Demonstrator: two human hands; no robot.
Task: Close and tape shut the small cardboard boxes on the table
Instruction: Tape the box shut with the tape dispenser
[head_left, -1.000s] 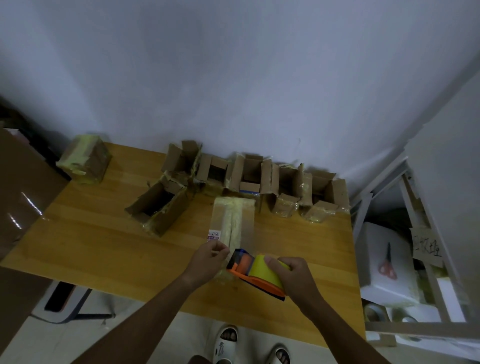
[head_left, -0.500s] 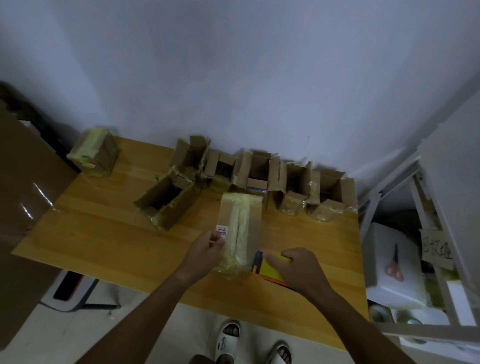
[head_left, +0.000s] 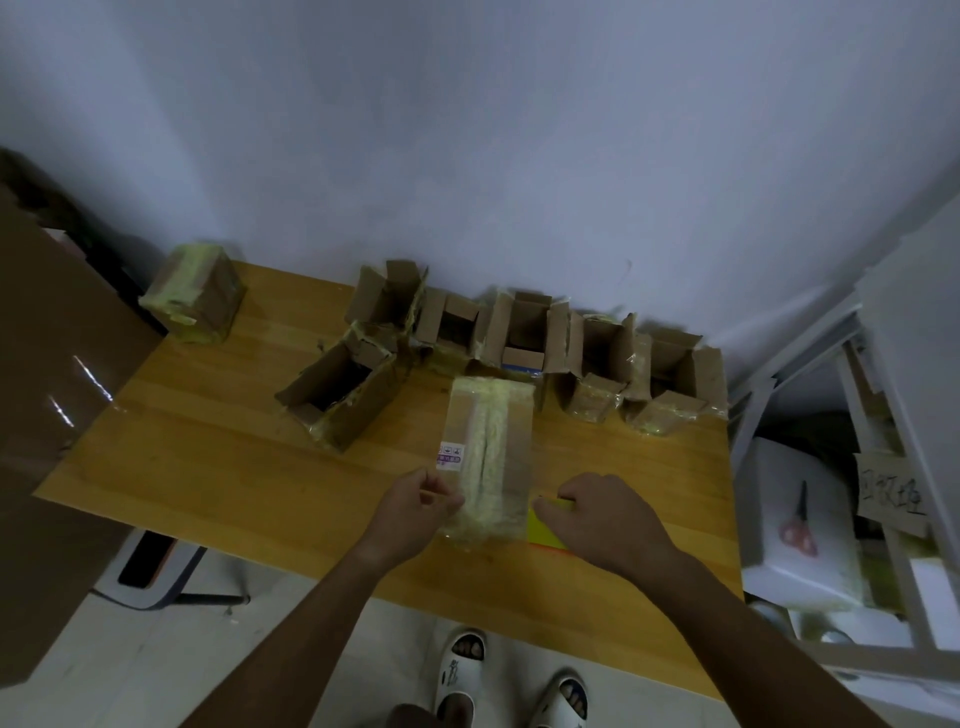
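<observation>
A long closed cardboard box (head_left: 491, 447) lies in the middle of the wooden table (head_left: 208, 467), with a strip of yellowish tape down its top. My left hand (head_left: 415, 512) holds the box's near left corner, fingers curled against its side. My right hand (head_left: 605, 514) grips the tape dispenser (head_left: 543, 527), which rests on the table just right of the box's near end; only its yellow tape roll shows under my hand. Several open small boxes (head_left: 524, 332) stand in a row along the wall behind.
Another open box (head_left: 340, 395) lies tipped on its side at the left of the row. A taped box (head_left: 195, 299) sits at the far left corner. A large brown carton (head_left: 47, 374) stands left of the table. White shelving with scissors (head_left: 797, 519) is on the right.
My right hand has brought the tape dispenser down from above the box's near end to the table at its right. My left hand has stayed at the box's near left corner.
</observation>
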